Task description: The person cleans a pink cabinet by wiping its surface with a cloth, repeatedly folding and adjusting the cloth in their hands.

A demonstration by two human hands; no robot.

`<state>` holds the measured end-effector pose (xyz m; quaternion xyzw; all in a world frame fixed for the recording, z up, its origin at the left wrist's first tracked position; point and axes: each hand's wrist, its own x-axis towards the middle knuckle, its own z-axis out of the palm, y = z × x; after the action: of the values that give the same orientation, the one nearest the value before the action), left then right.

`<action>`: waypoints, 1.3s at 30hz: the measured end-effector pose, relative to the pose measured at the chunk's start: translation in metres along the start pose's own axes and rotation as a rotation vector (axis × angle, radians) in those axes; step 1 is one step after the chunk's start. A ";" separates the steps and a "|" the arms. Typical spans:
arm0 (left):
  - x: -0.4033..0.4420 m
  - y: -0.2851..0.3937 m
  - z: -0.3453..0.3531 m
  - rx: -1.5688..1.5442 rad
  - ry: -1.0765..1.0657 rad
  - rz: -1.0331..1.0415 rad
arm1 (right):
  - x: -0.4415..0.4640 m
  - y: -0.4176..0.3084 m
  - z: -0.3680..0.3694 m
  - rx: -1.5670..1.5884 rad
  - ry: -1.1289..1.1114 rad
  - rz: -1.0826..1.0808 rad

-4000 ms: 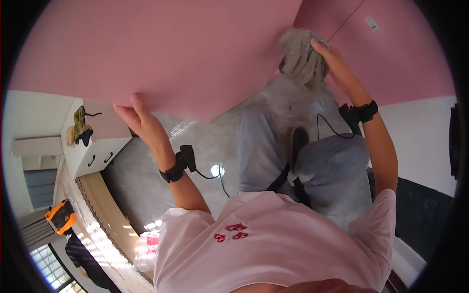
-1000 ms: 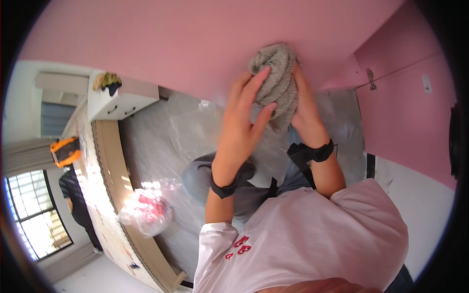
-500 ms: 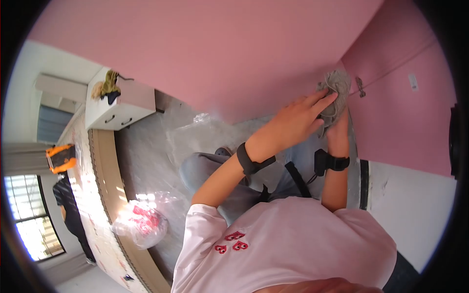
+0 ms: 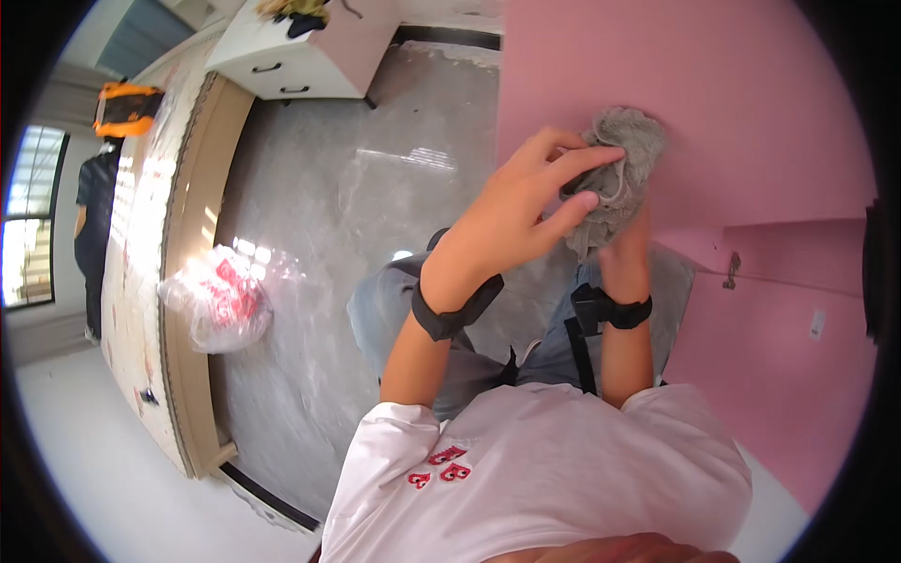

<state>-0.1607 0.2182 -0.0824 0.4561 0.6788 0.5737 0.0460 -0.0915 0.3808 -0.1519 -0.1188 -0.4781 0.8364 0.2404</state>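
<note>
A bunched grey cloth [image 4: 638, 141] is held up in front of a pink panel [image 4: 751, 103]. The fingers of my left hand [image 4: 540, 192] are bent over its near side, thumb and fingertips pressing into the folds. From below, my right hand [image 4: 624, 251] comes up behind the cloth and supports it; its fingers are hidden by the folds. Whether the cloth touches the panel I cannot tell. Below the panel's lower edge, a metal hinge [image 4: 732, 270] sits by a pink recess, with a small white label [image 4: 817, 324] farther right.
Grey floor [image 4: 310, 216] stretches left of my knees. A clear plastic bag with red print [image 4: 225, 300] lies against a bed-like base [image 4: 178, 375]. A white drawer cabinet [image 4: 310, 56] stands at the back. An orange-and-black bag [image 4: 127, 109] and a person in black [image 4: 97, 220] are far left.
The pink panel now fills less of the view, its edge farther right, uncovering floor and cabinet. My view has turned too. Both hands and the cloth have shifted slightly left, still together.
</note>
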 end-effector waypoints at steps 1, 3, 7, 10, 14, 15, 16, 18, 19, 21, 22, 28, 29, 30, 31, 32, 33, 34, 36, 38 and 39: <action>-0.006 0.002 -0.007 0.019 0.025 -0.013 | 0.005 0.006 0.009 0.054 -0.019 0.065; -0.015 0.008 -0.022 0.128 0.093 -0.055 | 0.009 0.014 0.035 0.115 -0.068 0.142; -0.022 0.011 -0.039 0.164 0.199 -0.255 | 0.023 0.032 0.071 0.206 -0.177 0.220; -0.025 0.005 -0.030 0.452 0.402 -0.233 | 0.034 0.052 0.079 0.181 -0.196 0.267; -0.015 0.008 -0.019 0.503 0.423 -0.132 | 0.032 0.037 0.075 0.211 -0.176 0.301; -0.011 0.008 -0.013 0.499 0.392 -0.093 | 0.030 0.031 0.070 0.237 -0.126 0.325; -0.008 0.008 -0.008 0.485 0.373 -0.078 | 0.028 0.025 0.063 0.211 -0.100 0.295; 0.001 0.005 0.002 0.374 0.288 -0.049 | 0.025 0.015 0.042 0.195 -0.062 0.254; 0.006 0.005 0.008 0.345 0.253 -0.032 | 0.021 0.010 0.027 0.180 -0.045 0.235; 0.017 0.002 0.022 0.197 0.137 0.059 | 0.019 0.002 -0.004 0.233 -0.029 0.164; 0.025 0.000 0.034 0.171 0.115 0.068 | 0.017 -0.004 -0.019 0.287 -0.062 0.121; 0.063 0.002 0.113 -0.045 -0.142 0.407 | -0.002 -0.063 -0.114 -0.806 0.063 -0.550; 0.067 0.005 0.126 -0.049 -0.152 0.414 | -0.005 -0.065 -0.128 -0.807 0.074 -0.555; 0.071 0.009 0.139 -0.022 -0.195 0.430 | -0.009 -0.065 -0.140 -0.412 0.107 -0.458; 0.072 0.013 0.148 0.007 -0.236 0.448 | -0.012 -0.066 -0.146 -0.020 0.130 -0.355; 0.072 0.014 0.154 0.006 -0.237 0.455 | -0.013 -0.067 -0.151 -0.022 0.129 -0.362; 0.071 0.015 0.158 0.041 -0.268 0.452 | -0.015 -0.067 -0.154 0.012 0.249 -0.300; 0.073 0.018 0.157 0.080 -0.289 0.449 | -0.013 -0.070 -0.154 0.043 0.359 -0.237; 0.076 0.018 0.146 0.081 -0.297 0.432 | -0.011 -0.068 -0.149 -0.094 0.354 -0.264; 0.075 0.019 0.130 0.093 -0.302 0.402 | -0.009 -0.063 -0.139 -0.220 0.338 -0.283; 0.074 0.020 0.124 0.088 -0.315 0.360 | -0.008 -0.061 -0.135 -0.169 0.327 -0.256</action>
<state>-0.1200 0.3582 -0.0740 0.6550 0.5955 0.4643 0.0283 -0.0092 0.5032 -0.1694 -0.2109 -0.5122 0.7256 0.4082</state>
